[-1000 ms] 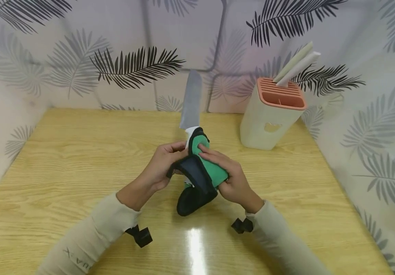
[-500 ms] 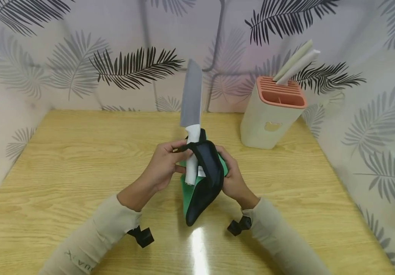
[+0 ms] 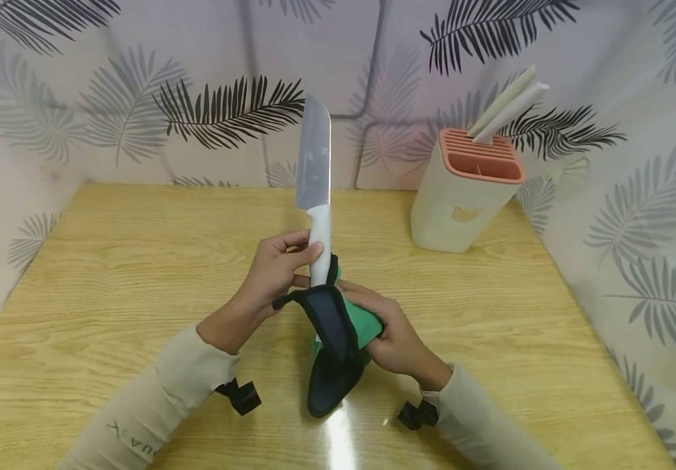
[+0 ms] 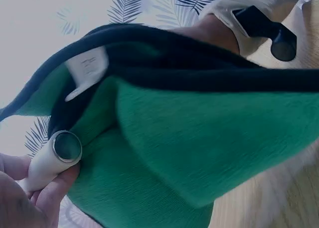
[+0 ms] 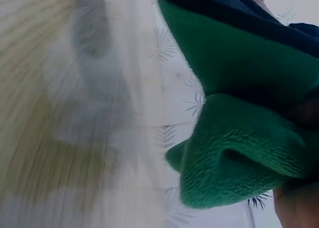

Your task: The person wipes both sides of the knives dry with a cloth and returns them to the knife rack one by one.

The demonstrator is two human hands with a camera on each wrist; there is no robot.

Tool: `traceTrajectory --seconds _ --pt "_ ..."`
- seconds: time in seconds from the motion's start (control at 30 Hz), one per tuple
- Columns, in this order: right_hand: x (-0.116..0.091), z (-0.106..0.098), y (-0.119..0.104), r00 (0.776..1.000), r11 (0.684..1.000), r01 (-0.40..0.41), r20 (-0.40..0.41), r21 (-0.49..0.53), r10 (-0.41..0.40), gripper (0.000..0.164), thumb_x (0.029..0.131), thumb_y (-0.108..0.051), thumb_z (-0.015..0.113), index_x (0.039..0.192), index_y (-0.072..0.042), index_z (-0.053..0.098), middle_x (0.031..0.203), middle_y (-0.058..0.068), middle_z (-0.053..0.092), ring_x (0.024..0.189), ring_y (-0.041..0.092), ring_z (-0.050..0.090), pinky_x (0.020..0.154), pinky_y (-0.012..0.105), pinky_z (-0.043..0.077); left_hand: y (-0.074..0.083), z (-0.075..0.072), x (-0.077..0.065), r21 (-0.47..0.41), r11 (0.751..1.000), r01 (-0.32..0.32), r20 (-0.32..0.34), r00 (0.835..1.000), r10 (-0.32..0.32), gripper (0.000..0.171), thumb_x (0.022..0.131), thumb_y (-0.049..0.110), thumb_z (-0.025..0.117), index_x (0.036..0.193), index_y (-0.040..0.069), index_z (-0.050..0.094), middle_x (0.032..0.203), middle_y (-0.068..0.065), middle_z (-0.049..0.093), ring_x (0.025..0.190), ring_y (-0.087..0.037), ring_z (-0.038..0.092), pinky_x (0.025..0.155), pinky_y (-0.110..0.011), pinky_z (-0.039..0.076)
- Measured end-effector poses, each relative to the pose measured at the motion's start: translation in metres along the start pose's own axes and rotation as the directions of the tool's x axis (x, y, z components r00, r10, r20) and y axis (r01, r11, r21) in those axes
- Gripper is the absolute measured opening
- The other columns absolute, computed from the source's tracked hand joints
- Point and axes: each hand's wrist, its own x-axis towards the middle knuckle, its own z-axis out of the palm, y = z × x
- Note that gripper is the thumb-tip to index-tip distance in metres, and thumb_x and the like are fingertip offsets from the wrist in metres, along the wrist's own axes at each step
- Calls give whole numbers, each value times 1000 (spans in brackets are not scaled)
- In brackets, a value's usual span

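My left hand [image 3: 273, 269] grips the white handle of a kitchen knife [image 3: 314, 160], thumb across its front. The broad blade points up and away, toward the wall. A green cloth [image 3: 364, 324] with black edging is bunched in my right hand [image 3: 395, 336], which grips its right side. Its dark face folds over and hangs below the handle, covering the handle's lower end in the head view. In the left wrist view the handle's round metal-rimmed end [image 4: 67, 146] lies against the green plush. Folded green cloth [image 5: 239, 153] fills much of the right wrist view.
At the back right stands a cream knife block [image 3: 452, 215] with a coral slotted top. Two pale handles [image 3: 509, 112] stick out of its slots. The wooden table [image 3: 138, 261] ends at a leaf-patterned wall covering [image 3: 196, 59] behind and on both sides.
The cloth first covered most of the handle, then opened to show it; now it sits lower, leaving the upper handle bare. The knife has shifted up and left.
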Motion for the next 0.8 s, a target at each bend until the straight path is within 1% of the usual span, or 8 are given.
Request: traceTrajectory --seconds 0.1,0.23,0.37,0.43,0.53,0.63,0.67,0.8 --pt "-8 -8 -3 994 999 -42 101 -25 44 56 83 18 58 134 -2 62 137 21 62 134 18 55 111 33 47 -2 -1 2 -3 1000 6 3 1000 -6 40 102 3 52 139 -9 51 102 -2 54 88 -14 61 61 -23 60" --pt "-19 -21 -5 957 995 -76 276 -69 92 47 88 12 62 131 -7 65 127 13 70 118 16 66 97 30 57 -6 -2 3 -17 1000 20 1 1000 -20 39 102 4 52 139 -9 52 101 -1 53 88 -14 59 60 -22 58" --pt "-27 -30 -3 944 977 -2 322 -212 72 39 90 2 67 126 -13 70 117 6 75 100 12 72 83 26 60 -8 -2 3 -18 999 42 2 999 -42 39 102 5 53 139 -9 52 99 0 52 86 -12 59 58 -21 57" --pt "-29 -31 -1 948 944 42 311 -327 66 44 86 6 68 124 -16 71 116 3 75 99 12 72 81 28 61 -9 -2 3 -18 999 44 3 999 -44 39 102 5 53 139 -9 52 99 0 51 86 -12 59 58 -21 57" --pt "-32 -29 5 944 854 105 322 -509 76 64 73 15 65 125 -20 71 121 -1 74 108 15 70 85 33 61 -10 -1 3 -13 999 40 13 999 -40 39 102 5 53 139 -9 52 100 -1 51 88 -13 58 58 -22 58" --pt "-34 -26 11 925 771 151 364 -618 111 80 61 19 60 129 -22 68 129 -2 70 119 18 66 89 37 60 -9 -1 3 1 999 38 25 999 -38 40 102 6 53 139 -9 52 102 -1 51 90 -14 58 59 -23 58" --pt "-35 -26 13 915 763 157 383 -627 128 83 60 20 58 131 -22 67 133 -2 68 122 20 65 89 38 60 -9 -1 3 5 999 39 27 999 -39 40 102 6 53 139 -9 52 103 -1 52 90 -14 58 59 -23 58" --pt "-36 -35 12 881 783 95 419 -614 221 82 65 21 57 134 -22 64 137 1 64 126 23 61 92 41 59 -11 -2 2 4 999 51 24 998 -51 39 102 6 53 138 -10 52 102 -1 52 89 -13 58 58 -22 57"
